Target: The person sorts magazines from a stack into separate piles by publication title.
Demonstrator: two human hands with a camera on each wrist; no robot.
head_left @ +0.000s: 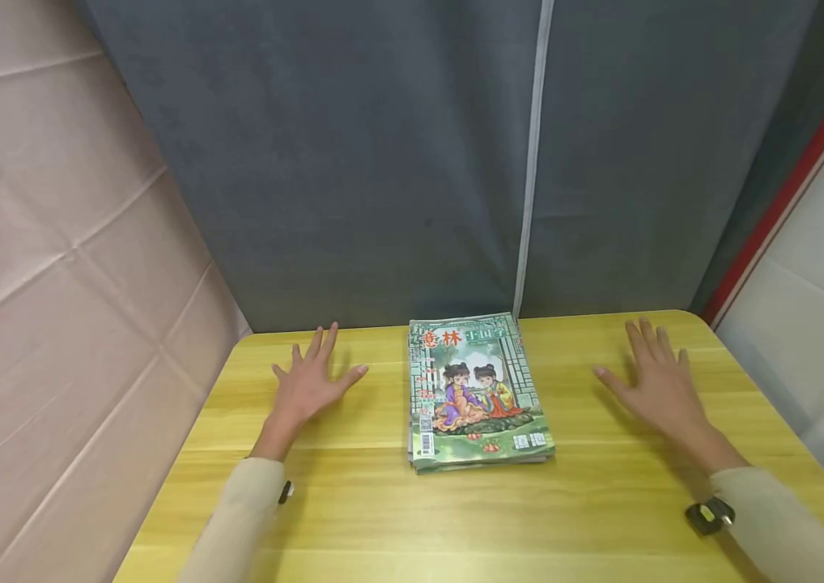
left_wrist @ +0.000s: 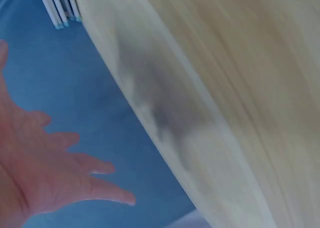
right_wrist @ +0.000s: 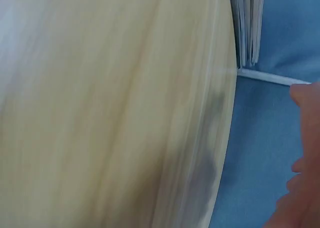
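A: What lies nearest?
B: Two beige sleeves (head_left: 237, 512), with a small black device (head_left: 709, 516) at the right cuff, over the yellow wood-grain table (head_left: 485, 526).
A: And the grip?
B: Wide on both sides: the left hand (head_left: 303, 390) and the right hand (head_left: 663, 390) have their fingers spread, thumbs turned inward.
A: Where's the magazine stack (head_left: 481, 397), then?
B: Between them, apart from both: right of the left thumb, left of the right thumb. It lies flat, cartoon cover up, its far end at the table's far edge.
A: Beyond that?
B: A dark grey curtain (head_left: 354, 178) with a pale strip (head_left: 534, 146) running down it.
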